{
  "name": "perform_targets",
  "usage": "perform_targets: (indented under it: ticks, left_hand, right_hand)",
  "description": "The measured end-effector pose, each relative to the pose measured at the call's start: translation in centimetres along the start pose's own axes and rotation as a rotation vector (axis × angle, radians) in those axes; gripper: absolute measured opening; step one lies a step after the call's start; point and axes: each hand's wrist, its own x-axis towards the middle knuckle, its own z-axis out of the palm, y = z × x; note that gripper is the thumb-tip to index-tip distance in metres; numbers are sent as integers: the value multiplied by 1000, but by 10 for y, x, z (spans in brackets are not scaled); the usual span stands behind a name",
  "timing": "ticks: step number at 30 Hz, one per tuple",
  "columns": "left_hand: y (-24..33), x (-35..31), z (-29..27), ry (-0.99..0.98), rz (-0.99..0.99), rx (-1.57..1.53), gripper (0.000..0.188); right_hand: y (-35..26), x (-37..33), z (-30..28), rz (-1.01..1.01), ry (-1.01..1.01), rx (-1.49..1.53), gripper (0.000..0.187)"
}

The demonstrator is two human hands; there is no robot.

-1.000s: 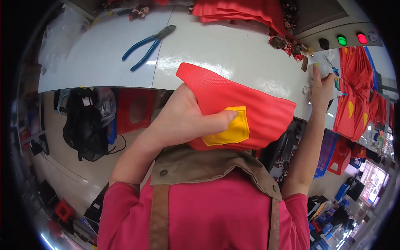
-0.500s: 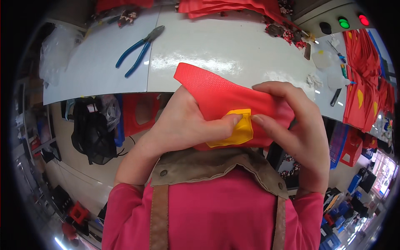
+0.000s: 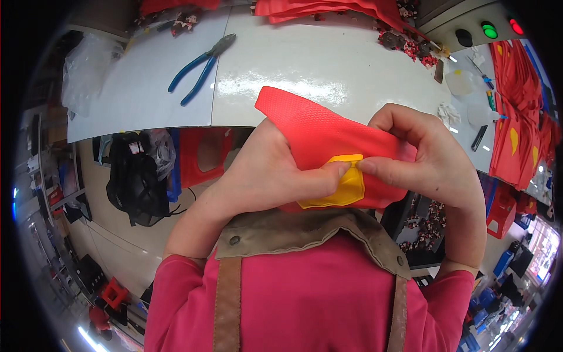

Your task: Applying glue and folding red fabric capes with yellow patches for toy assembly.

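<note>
A soft, rubbery red piece (image 3: 331, 130) with a textured band along one edge is held up in front of my chest. On it sits a yellow patch (image 3: 347, 195). My left hand (image 3: 261, 171) grips the piece from the left, fingers hidden behind it, its thumb pressing the upper part of the patch. From the right, my right hand (image 3: 431, 154) pinches the piece with curled fingers. Its thumb tip lies at the patch's upper right corner, almost against the left thumb.
Blue-handled pliers (image 3: 202, 68) lie on the white worktable (image 3: 270, 56). Red pieces are stacked at the back (image 3: 334, 10) and hang at the right (image 3: 516, 111). Small dark-and-red figures (image 3: 410, 50) lie near a box with coloured buttons (image 3: 489, 29). A black backpack (image 3: 138, 182) is below, left.
My right thumb has moved in over the patch's upper corner, closer to the left thumb. My right fingers have curled more tightly. My left hand keeps its grip.
</note>
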Motion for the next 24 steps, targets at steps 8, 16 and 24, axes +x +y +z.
perform_targets:
  ticks: [8,16,24]
  left_hand:
    - [0,-2,-1,-30,38,55,34]
    - [-1,-5,0,24,83,99,34]
    - [-2,-7,-1,-3,147,140,35]
  right_hand:
    - [-3,-1,2,56,-24,41,24]
    - [-6,-1,4,68,-42,32,23]
    - [-9,-4,6,105,-35,71,24]
